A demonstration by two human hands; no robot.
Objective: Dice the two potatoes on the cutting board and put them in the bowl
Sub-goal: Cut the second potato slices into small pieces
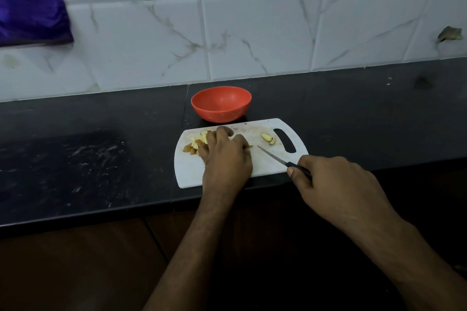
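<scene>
Head view: the white cutting board (227, 174) lies on the dark worktop (75, 159) at the centre of the frame, its handle slot toward the right; the red bowl (221, 103) stands just above it, touching or nearly touching the board's far edge, and looks empty.

The left hand (226, 156) rests over a heap of diced potato pieces (195, 144) at the upper left of the board, fingers curled down onto them; whether it grips any I cannot tell; 2 larger potato slices (268, 138) lie apart near the handle slot.

The right hand (336, 184) is clamped round the black handle of a knife (275, 158), blade slanting up-left over the board.

In my judgement the dice are light, stiff and damp, so slippery and prone to scatter; they are best gathered by cupping the heap from both sides, or swept along the board with the blade's flat; the slices want pinning by their skin side before cutting.
</scene>
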